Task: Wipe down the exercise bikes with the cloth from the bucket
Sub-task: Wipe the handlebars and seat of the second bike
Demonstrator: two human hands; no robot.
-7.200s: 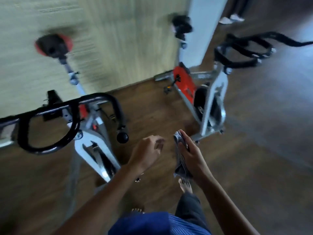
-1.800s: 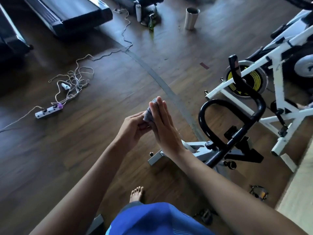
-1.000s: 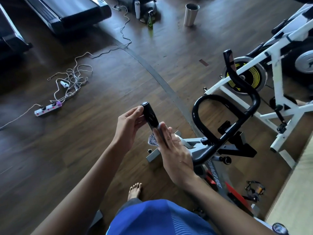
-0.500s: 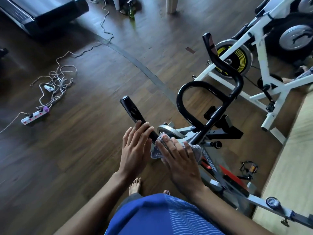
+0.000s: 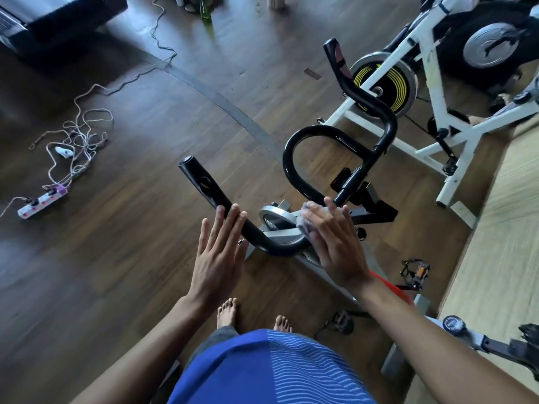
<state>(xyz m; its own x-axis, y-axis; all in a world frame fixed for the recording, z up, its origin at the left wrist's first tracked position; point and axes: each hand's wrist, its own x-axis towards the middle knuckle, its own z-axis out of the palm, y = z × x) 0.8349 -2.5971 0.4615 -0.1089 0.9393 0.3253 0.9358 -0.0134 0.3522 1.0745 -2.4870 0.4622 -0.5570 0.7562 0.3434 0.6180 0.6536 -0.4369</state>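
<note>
Handlebar [image 5: 210, 193] — black tube, running from under the left fingertips to beneath the right palm. Left hand [image 5: 218, 252]: fingers straight, tips resting on the tube. Right hand [image 5: 335, 243]: fingers spread flat, pressing the cloth [image 5: 304, 221] onto the bend. Risk — cloth pinned, not gripped; on a round tube it could slide out and drop.

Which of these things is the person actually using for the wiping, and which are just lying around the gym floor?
Part of the job:
- cloth, pressed under the right hand
- black handlebar, touched by the left hand
- white bike, probably still to wipe

Just lying about:
- power strip
- tangled cable
- green bottle
- treadmill
</note>
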